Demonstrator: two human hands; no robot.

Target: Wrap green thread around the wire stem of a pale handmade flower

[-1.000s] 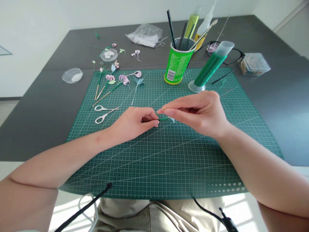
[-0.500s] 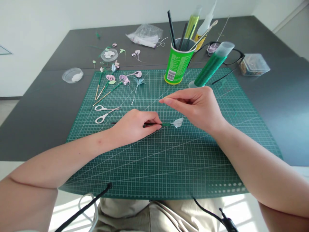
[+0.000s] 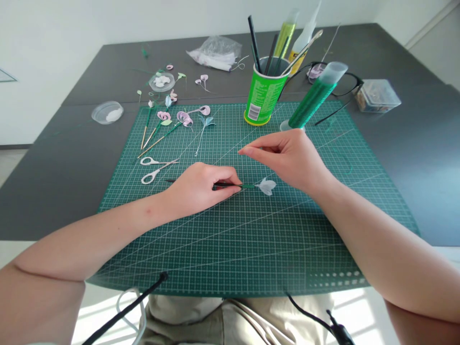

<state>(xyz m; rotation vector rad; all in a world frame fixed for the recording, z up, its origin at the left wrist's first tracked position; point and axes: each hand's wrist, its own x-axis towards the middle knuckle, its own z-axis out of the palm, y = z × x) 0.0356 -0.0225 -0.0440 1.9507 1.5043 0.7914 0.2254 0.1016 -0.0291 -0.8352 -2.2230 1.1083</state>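
My left hand [image 3: 208, 188] is closed around a thin dark stick with a pale blue flower [image 3: 266, 186] at its right end. Green wrapping covers the stick between my fingertips and the petals. The stick's dark tip pokes out left of the hand. Above and to the right of the flower, my right hand [image 3: 287, 158] is closed in a pinch, thumb against forefinger. Whatever it pinches is too fine to make out. White-handled scissors [image 3: 150, 178] lie left of my left hand. Just behind my right hand stands a spool of green thread [image 3: 309, 101].
A green cutting mat [image 3: 215, 249] covers the table's front. Several finished flowers [image 3: 164, 116] lie back left, near two clear dishes [image 3: 108, 112]. A green can of tools [image 3: 266, 96], glasses [image 3: 354, 91], a glue bottle [image 3: 305, 38] and a clear box [image 3: 379, 96] stand at the back.
The flower has turned about the stick, so its petals now show broader. My right hand has shifted slightly to the left, still pinched. My left hand stays in place.
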